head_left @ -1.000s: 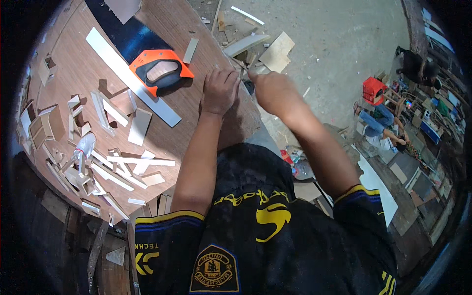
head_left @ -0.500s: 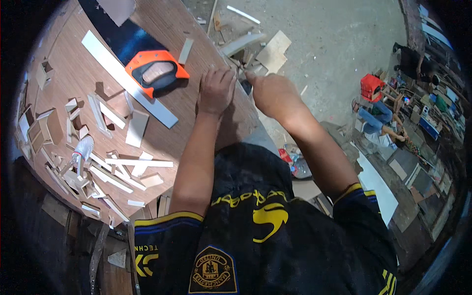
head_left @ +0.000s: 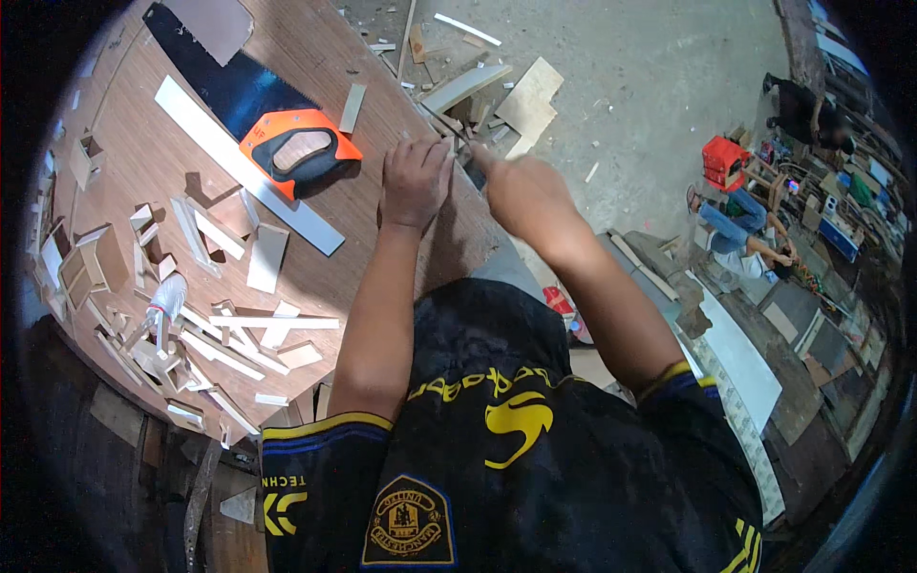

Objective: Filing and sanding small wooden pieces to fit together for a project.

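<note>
- Since the earlier frames both hands have barely shifted; they stay side by side at the edge of the wooden tabletop [head_left: 315,57].
- Left hand [head_left: 415,180]: palm down on the tabletop edge, fingers curled and pressing on something at the rim; what lies under them is hidden.
- Right hand [head_left: 523,196]: clenched into a fist just beside the left, apparently around a small dark tool [head_left: 472,172]; only a sliver shows, kind not clear.
- Handsaw [head_left: 258,115], dark blade with orange handle, lies flat just left of the left hand, untouched.
- Long pale strip [head_left: 244,162] runs diagonally alongside the saw.
- Wood offcuts [head_left: 220,329] lie scattered over the left part of the tabletop.
- Board scraps [head_left: 530,100] lie on the concrete floor beyond the hands.
</note>
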The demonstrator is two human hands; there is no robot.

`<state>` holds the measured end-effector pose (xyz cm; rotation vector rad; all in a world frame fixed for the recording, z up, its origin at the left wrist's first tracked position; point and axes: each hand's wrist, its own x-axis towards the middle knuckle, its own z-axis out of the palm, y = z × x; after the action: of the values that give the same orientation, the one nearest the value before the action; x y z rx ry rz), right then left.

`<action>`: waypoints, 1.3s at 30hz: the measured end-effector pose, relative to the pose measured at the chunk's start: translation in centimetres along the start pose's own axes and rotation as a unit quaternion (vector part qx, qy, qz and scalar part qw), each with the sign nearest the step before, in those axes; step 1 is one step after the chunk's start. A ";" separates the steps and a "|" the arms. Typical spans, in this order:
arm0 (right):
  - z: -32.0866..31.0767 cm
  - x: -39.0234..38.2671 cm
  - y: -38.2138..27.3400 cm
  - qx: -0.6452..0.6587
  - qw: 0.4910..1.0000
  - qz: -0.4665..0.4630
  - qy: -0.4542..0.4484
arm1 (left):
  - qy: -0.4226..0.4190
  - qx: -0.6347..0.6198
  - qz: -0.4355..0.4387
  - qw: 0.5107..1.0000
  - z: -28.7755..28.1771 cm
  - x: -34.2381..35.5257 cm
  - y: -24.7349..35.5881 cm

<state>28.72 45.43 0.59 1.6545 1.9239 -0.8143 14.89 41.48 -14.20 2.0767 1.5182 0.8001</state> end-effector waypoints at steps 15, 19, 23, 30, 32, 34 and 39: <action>1.4 -0.5 0.0 0.058 0.997 0.051 0.024 | -0.032 -0.013 -0.015 0.999 -0.4 0.1 0.7; 1.4 -1.5 0.0 0.052 0.997 0.050 0.014 | -0.019 0.028 0.001 0.999 -0.6 0.3 1.2; 2.0 -0.2 -0.4 0.054 0.997 0.053 0.022 | -0.011 0.032 0.000 0.999 0.0 0.3 0.4; 2.8 0.4 -0.4 0.054 0.996 0.056 0.033 | -0.012 0.033 0.016 0.999 0.4 0.6 0.2; 3.5 0.6 -0.1 0.064 0.996 0.048 0.037 | -0.010 0.038 0.020 0.999 0.5 0.3 -0.1; 4.2 0.4 0.3 0.073 0.996 0.040 0.042 | -0.007 0.042 0.024 0.999 0.2 0.1 0.0; 6.6 -0.5 0.7 0.127 0.981 0.028 0.147 | -0.028 0.018 0.006 0.999 -0.5 0.7 1.0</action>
<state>29.29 40.51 -3.91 2.0719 2.0227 -0.8625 15.45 41.90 -13.04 2.1176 1.5033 0.7187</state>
